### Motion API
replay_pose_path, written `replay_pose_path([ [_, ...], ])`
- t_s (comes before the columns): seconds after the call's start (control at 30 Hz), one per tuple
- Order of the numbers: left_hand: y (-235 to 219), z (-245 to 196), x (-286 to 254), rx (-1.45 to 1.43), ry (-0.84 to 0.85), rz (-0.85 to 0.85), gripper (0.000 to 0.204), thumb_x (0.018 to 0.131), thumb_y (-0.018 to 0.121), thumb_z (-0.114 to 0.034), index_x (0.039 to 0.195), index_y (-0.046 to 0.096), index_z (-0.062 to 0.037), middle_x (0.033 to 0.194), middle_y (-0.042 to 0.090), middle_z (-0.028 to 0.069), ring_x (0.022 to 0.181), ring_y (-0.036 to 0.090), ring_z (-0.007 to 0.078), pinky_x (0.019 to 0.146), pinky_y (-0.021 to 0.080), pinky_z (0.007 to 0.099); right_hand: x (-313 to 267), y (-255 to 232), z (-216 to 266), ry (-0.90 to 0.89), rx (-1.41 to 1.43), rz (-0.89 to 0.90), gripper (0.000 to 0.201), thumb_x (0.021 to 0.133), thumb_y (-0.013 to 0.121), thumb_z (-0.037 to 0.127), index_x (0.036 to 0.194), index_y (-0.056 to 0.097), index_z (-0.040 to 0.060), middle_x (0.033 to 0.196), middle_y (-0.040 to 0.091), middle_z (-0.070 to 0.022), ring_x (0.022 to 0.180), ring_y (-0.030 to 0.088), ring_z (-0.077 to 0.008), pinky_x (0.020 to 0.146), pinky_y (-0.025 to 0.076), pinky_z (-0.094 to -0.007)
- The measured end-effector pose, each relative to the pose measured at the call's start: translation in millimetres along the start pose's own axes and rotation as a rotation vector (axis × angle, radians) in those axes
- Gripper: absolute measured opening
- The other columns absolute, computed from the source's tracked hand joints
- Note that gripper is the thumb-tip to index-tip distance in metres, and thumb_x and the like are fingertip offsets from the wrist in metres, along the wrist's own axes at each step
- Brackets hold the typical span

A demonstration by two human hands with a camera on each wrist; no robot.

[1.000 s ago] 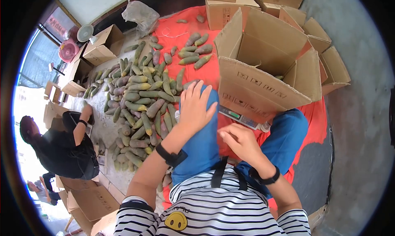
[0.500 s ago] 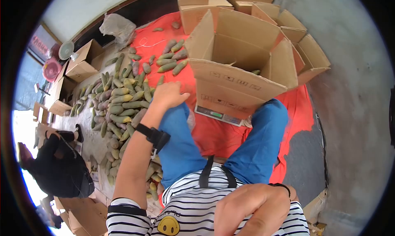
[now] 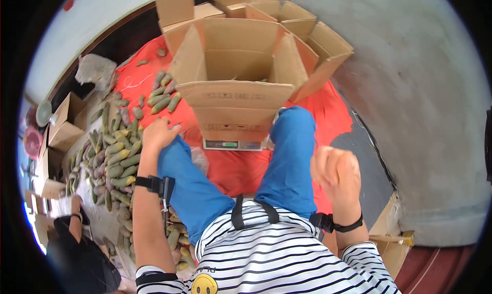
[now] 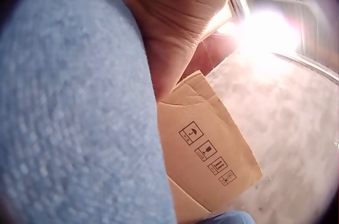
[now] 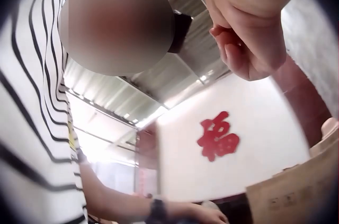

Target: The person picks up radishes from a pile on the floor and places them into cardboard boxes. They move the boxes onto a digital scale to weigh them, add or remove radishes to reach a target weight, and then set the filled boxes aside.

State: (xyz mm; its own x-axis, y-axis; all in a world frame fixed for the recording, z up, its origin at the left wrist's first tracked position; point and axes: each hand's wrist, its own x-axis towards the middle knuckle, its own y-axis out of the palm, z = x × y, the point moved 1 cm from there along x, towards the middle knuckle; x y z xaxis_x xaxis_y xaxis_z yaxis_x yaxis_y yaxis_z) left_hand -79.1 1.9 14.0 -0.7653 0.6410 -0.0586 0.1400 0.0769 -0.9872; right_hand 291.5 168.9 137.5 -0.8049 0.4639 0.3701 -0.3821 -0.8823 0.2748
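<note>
My left hand [image 3: 158, 134] rests on the left knee, its wrist bent over the blue trouser leg [image 3: 187, 176]. In the left wrist view that trouser leg fills the left side and hides the fingers. The right hand [image 3: 335, 172] is raised beside the right thigh, fingers curled in; in the right wrist view the right hand [image 5: 251, 28] appears as a fist with nothing visible in it. Between the knees stands a tall open cardboard box [image 3: 233, 107] on a digital scale [image 3: 246, 146] with a lit green display.
Long green and purplish vegetables [image 3: 115, 160] lie heaped on the left. Several more vegetables [image 3: 161, 103] lie on the red sheet [image 3: 225, 171]. Open cartons [image 3: 328, 43] stand behind the box, a grey wall [image 3: 410, 114] to the right. Another person [image 3: 82, 258] is at lower left.
The head view has turned right, so the box now sits nearer the middle. My right hand went from above the lap to close by my chest, then out to the right side. The left hand stays on the knee.
</note>
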Motion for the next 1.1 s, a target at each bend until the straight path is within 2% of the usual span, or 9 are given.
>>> replay_pose_path([
  [0.2, 20, 8, 24, 0.075, 0.154, -0.003, 0.055, 0.082, 0.057, -0.056, 0.087, 0.065, -0.0015, 0.09, 0.067, 0.0242, 0.09, 0.064, 0.0402, 0.077, 0.049, 0.049, -39, -72, -26, 0.182, -0.403, -0.545, 0.034, 0.1, 0.05, 0.031, 0.079, 0.054, 0.0045, 0.065, 0.05, 0.0009, 0.057, 0.047, -0.0068, 0.053, 0.038, -0.0226],
  [0.27, 11, -9, 23, 0.14, 0.131, 0.051, 0.057, 0.083, 0.056, -0.054, 0.099, 0.067, -0.0005, 0.096, 0.067, 0.0263, 0.096, 0.064, 0.0416, 0.082, 0.049, 0.049, -49, -79, -43, 0.102, -0.307, -0.757, 0.024, 0.099, 0.054, 0.025, 0.088, 0.056, 0.0036, 0.064, 0.05, 0.0025, 0.061, 0.051, -0.0063, 0.053, 0.042, -0.022],
  [0.37, 18, -21, 37, 0.189, 0.174, 0.087, 0.057, 0.085, 0.055, -0.053, 0.109, 0.065, -0.0022, 0.1, 0.065, 0.0279, 0.098, 0.063, 0.0425, 0.084, 0.048, 0.0488, -99, -123, -89, 0.145, -0.391, -0.842, 0.017, 0.096, 0.058, 0.02, 0.093, 0.057, 0.004, 0.063, 0.051, 0.002, 0.058, 0.052, -0.0061, 0.049, 0.042, -0.023],
  [0.63, 28, -22, 55, 0.253, 0.203, 0.153, 0.057, 0.089, 0.052, -0.054, 0.103, 0.062, 0.0006, 0.095, 0.065, 0.0257, 0.094, 0.061, 0.0428, 0.083, 0.046, 0.0467, -214, -174, -156, 0.818, -0.182, -1.044, 0.045, 0.096, 0.054, 0.045, 0.082, 0.061, 0.0025, 0.063, 0.058, -0.0043, 0.052, 0.055, -0.0127, 0.05, 0.045, -0.0255],
  [0.77, 32, -8, 59, 0.187, 0.204, 0.167, 0.054, 0.09, 0.053, -0.05, 0.097, 0.06, 0.0026, 0.092, 0.065, 0.0248, 0.091, 0.06, 0.0433, 0.08, 0.045, 0.0465, -231, -191, -183, 0.783, -0.255, -1.065, 0.044, 0.094, 0.056, 0.044, 0.083, 0.061, 0.0019, 0.065, 0.06, -0.0068, 0.055, 0.058, -0.0173, 0.053, 0.047, -0.0312],
  [0.83, 26, -15, 49, 0.187, 0.207, 0.152, 0.053, 0.09, 0.053, -0.05, 0.098, 0.061, 0.0024, 0.093, 0.065, 0.0249, 0.091, 0.061, 0.0432, 0.08, 0.046, 0.0461, -227, -194, -186, 0.683, -0.894, -0.912, 0.041, 0.093, 0.057, 0.041, 0.087, 0.063, 0.0017, 0.068, 0.062, -0.0102, 0.06, 0.061, -0.0205, 0.058, 0.048, -0.0359],
  [0.97, 28, -12, 46, 0.183, 0.25, 0.088, 0.052, 0.09, 0.053, -0.048, 0.105, 0.063, 0.0005, 0.097, 0.065, 0.0258, 0.094, 0.061, 0.0434, 0.082, 0.047, 0.0458, -213, -194, -195, 0.736, -0.992, -0.807, 0.035, 0.093, 0.057, 0.037, 0.089, 0.064, 0.0028, 0.072, 0.062, -0.0119, 0.064, 0.062, -0.0226, 0.062, 0.049, -0.0386],
  [1.03, 36, 1, 53, 0.238, 0.24, 0.097, 0.052, 0.089, 0.054, -0.048, 0.111, 0.064, -0.0013, 0.101, 0.065, 0.0262, 0.098, 0.062, 0.0428, 0.084, 0.047, 0.0465, -207, -196, -208, 0.516, -1.043, -0.815, 0.034, 0.096, 0.053, 0.034, 0.089, 0.064, 0.0029, 0.072, 0.063, -0.0121, 0.064, 0.063, -0.0238, 0.061, 0.049, -0.0391],
  [1.1, 22, -19, 38, 0.273, 0.156, 0.122, 0.052, 0.087, 0.057, -0.047, 0.108, 0.064, -0.0008, 0.101, 0.065, 0.0262, 0.1, 0.062, 0.0418, 0.085, 0.047, 0.0479, -197, -201, -207, 0.73, -0.96, -0.753, 0.035, 0.098, 0.051, 0.033, 0.087, 0.064, 0.0024, 0.071, 0.063, -0.0094, 0.063, 0.062, -0.0196, 0.058, 0.049, -0.0356],
])
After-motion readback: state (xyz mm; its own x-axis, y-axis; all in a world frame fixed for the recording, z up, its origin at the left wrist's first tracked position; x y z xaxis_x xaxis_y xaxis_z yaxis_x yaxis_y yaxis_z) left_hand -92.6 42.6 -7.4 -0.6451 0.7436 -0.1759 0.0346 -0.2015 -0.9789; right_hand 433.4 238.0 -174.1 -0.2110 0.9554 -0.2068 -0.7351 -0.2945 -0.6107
